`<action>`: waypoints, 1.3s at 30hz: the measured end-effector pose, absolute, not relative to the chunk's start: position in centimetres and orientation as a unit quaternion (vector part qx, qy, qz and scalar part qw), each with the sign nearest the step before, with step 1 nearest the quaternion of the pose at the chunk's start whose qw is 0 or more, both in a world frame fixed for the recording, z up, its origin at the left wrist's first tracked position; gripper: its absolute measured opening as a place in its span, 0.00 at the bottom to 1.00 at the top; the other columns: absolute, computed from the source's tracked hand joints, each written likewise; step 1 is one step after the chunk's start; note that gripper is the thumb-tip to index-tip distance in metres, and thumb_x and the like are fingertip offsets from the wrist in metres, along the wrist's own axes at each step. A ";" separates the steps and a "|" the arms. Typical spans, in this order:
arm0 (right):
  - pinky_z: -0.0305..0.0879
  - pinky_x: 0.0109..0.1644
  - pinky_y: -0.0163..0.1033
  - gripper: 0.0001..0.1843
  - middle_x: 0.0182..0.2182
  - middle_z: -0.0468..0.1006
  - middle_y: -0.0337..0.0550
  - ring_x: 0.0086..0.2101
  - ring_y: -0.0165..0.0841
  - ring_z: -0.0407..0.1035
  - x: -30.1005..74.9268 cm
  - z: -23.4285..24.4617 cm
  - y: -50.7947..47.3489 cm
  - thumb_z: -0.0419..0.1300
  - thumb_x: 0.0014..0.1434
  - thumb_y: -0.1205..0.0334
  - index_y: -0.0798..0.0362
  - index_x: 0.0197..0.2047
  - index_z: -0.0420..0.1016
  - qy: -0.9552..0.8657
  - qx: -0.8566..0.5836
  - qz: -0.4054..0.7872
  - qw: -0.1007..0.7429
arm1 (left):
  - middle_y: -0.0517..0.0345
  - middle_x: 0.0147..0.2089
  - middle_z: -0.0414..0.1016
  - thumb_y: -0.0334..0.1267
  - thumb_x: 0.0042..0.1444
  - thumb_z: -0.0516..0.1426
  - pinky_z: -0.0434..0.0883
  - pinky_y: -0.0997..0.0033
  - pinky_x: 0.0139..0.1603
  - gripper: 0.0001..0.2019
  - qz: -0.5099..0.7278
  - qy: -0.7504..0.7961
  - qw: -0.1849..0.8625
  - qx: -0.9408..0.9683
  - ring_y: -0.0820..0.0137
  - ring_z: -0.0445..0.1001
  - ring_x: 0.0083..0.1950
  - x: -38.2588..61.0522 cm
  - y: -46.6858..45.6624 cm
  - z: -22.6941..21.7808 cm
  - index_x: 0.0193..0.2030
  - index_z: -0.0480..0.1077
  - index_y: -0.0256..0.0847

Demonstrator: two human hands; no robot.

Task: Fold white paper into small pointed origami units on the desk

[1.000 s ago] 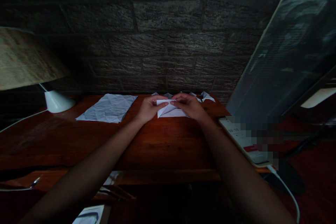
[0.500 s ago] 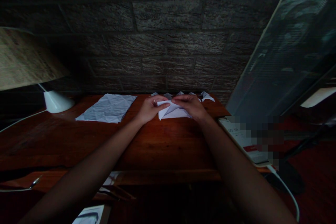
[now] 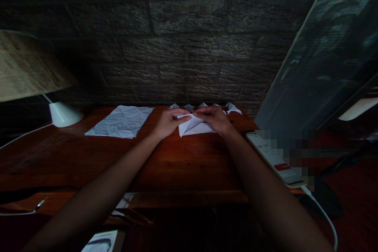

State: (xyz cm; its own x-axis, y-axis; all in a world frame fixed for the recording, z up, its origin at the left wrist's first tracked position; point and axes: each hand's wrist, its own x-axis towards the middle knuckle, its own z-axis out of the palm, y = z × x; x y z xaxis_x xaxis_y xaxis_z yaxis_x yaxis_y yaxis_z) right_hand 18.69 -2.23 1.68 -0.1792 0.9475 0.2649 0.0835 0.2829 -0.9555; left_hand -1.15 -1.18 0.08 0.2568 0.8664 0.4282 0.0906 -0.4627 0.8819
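A partly folded sheet of white paper point(image 3: 193, 126) lies on the wooden desk point(image 3: 183, 161) near its far edge. My left hand point(image 3: 169, 123) pinches the sheet's upper left corner, fingers closed on it. My right hand point(image 3: 215, 120) presses and grips the top right part of the same sheet, fingers curled over it. Both forearms reach in from the bottom of the view. Behind my hands, several small folded paper pieces point(image 3: 233, 108) stand in a row by the wall.
A creased flat sheet of paper point(image 3: 121, 121) lies to the left. A lamp with a white base point(image 3: 63, 114) and a large shade stands at far left. A phone point(image 3: 273, 158) with a white cable lies at the desk's right edge. A brick wall is behind.
The folded sheet has shifted slightly and its left flap has been drawn in to a sharper point. Both hands stay on it, barely moved.
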 end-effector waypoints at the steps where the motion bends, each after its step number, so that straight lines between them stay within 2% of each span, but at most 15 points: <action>1: 0.65 0.38 0.40 0.15 0.29 0.81 0.41 0.30 0.31 0.69 18.7 1.6 -2.2 0.71 0.45 0.52 0.54 0.32 0.84 -0.636 -0.409 0.429 0.494 | 0.55 0.40 0.83 0.41 0.47 0.68 0.72 0.65 0.44 0.11 0.503 0.346 0.387 0.692 0.67 0.78 0.39 -1.1 -1.2 0.1 0.38 0.79 0.41; 12: 0.65 0.38 0.39 0.14 0.29 0.80 0.41 0.30 0.31 0.69 18.7 1.6 -2.0 0.70 0.45 0.53 0.55 0.31 0.82 -0.644 -0.392 0.426 0.500 | 0.54 0.38 0.82 0.43 0.45 0.69 0.70 0.68 0.40 0.13 0.520 0.351 0.410 0.662 0.68 0.76 0.36 -0.9 -1.4 0.2 0.36 0.80 0.39; 16: 0.66 0.39 0.39 0.15 0.29 0.81 0.42 0.30 0.31 0.69 18.6 1.6 -2.0 0.71 0.44 0.52 0.55 0.32 0.81 -0.625 -0.403 0.415 0.524 | 0.56 0.34 0.81 0.41 0.41 0.71 0.70 0.68 0.38 0.20 0.527 0.355 0.506 0.584 0.69 0.76 0.33 -0.8 -1.3 0.2 0.43 0.78 0.39; 19: 0.66 0.38 0.39 0.17 0.31 0.81 0.42 0.31 0.31 0.70 18.6 1.5 -1.9 0.72 0.43 0.53 0.54 0.35 0.82 -0.610 -0.414 0.412 0.535 | 0.56 0.34 0.81 0.40 0.38 0.72 0.70 0.67 0.40 0.21 0.532 0.353 0.556 0.532 0.69 0.76 0.33 -0.8 -1.2 -0.1 0.41 0.78 0.38; 22: 0.66 0.39 0.40 0.18 0.33 0.82 0.43 0.31 0.32 0.71 18.7 1.4 -1.9 0.72 0.44 0.53 0.53 0.38 0.83 -0.606 -0.416 0.429 0.525 | 0.56 0.33 0.80 0.41 0.39 0.72 0.70 0.67 0.41 0.17 0.542 0.346 0.550 0.533 0.70 0.75 0.33 -0.7 -1.0 -0.3 0.36 0.78 0.37; 26: 0.67 0.42 0.42 0.16 0.34 0.83 0.44 0.32 0.32 0.72 18.7 1.2 -2.1 0.70 0.46 0.53 0.53 0.37 0.84 -0.615 -0.404 0.454 0.503 | 0.56 0.34 0.80 0.43 0.41 0.71 0.69 0.67 0.42 0.16 0.543 0.331 0.525 0.566 0.70 0.75 0.35 -0.9 -0.9 -0.3 0.35 0.79 0.38; 33: 0.67 0.41 0.41 0.13 0.32 0.82 0.43 0.32 0.34 0.72 18.9 1.1 -1.7 0.66 0.50 0.54 0.54 0.34 0.83 -0.684 -0.399 0.387 0.472 | 0.55 0.35 0.81 0.53 0.51 0.64 0.67 0.70 0.37 0.18 0.525 0.356 0.496 0.593 0.70 0.73 0.33 -1.3 -0.3 -0.5 0.39 0.79 0.39; 36: 0.67 0.41 0.41 0.12 0.33 0.82 0.44 0.33 0.35 0.73 18.9 1.1 -1.6 0.64 0.51 0.55 0.54 0.33 0.83 -0.698 -0.400 0.365 0.470 | 0.55 0.34 0.81 0.53 0.53 0.62 0.67 0.71 0.35 0.18 0.524 0.359 0.483 0.603 0.70 0.73 0.32 -1.2 -0.2 -0.6 0.40 0.79 0.39; 39: 0.67 0.41 0.42 0.12 0.34 0.83 0.45 0.35 0.37 0.73 19.0 1.0 -1.5 0.64 0.53 0.55 0.54 0.35 0.83 -0.694 -0.407 0.345 0.484 | 0.54 0.36 0.81 0.49 0.49 0.66 0.70 0.69 0.38 0.19 0.510 0.349 0.497 0.609 0.68 0.76 0.34 -1.1 -0.5 -0.5 0.43 0.78 0.39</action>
State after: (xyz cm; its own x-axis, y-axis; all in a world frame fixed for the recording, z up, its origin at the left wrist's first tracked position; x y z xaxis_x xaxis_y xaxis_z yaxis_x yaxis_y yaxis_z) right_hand 19.01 -1.51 0.97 -0.2004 0.8983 0.3911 0.2307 0.4312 -0.8722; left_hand -1.09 -0.54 -0.52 0.2369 0.9319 0.2746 -0.0824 -0.2623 0.9615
